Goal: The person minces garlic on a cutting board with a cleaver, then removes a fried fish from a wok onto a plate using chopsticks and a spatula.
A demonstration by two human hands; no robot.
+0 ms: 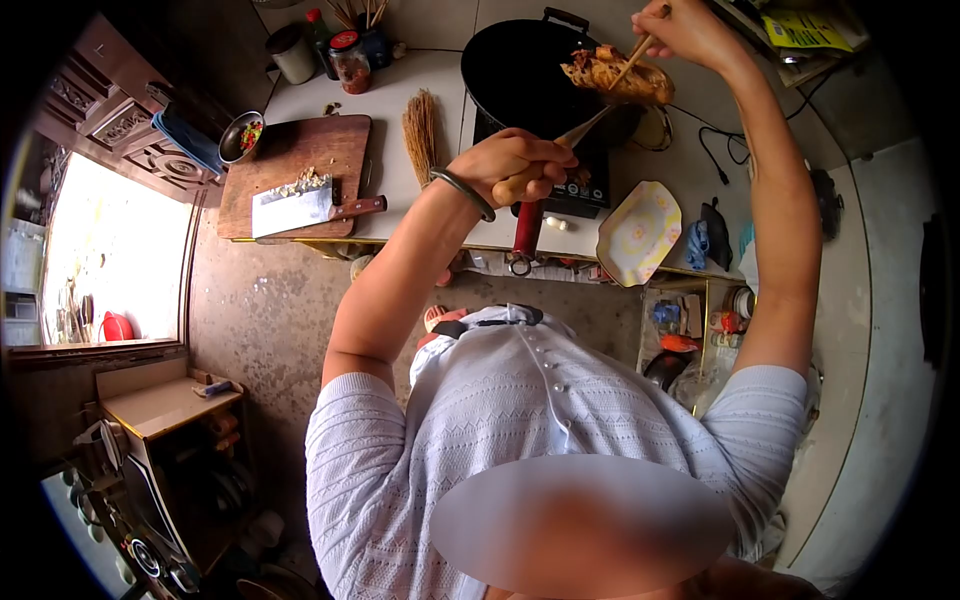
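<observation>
My left hand, with a dark bangle at the wrist, is closed around the wooden handle of a spatula. The spatula's blade runs up under a browned piece of cooked food, whose exact kind I cannot make out. From the other side my right hand grips wooden chopsticks, their tips against the food. The food is raised over the right rim of a black wok. The wok's red handle points toward my body, below my left hand.
A scalloped plate lies right of the cooker. Leftward are a straw brush, a cutting board bearing a cleaver and chopped bits, and a small bowl. Jars stand behind; a cable trails right.
</observation>
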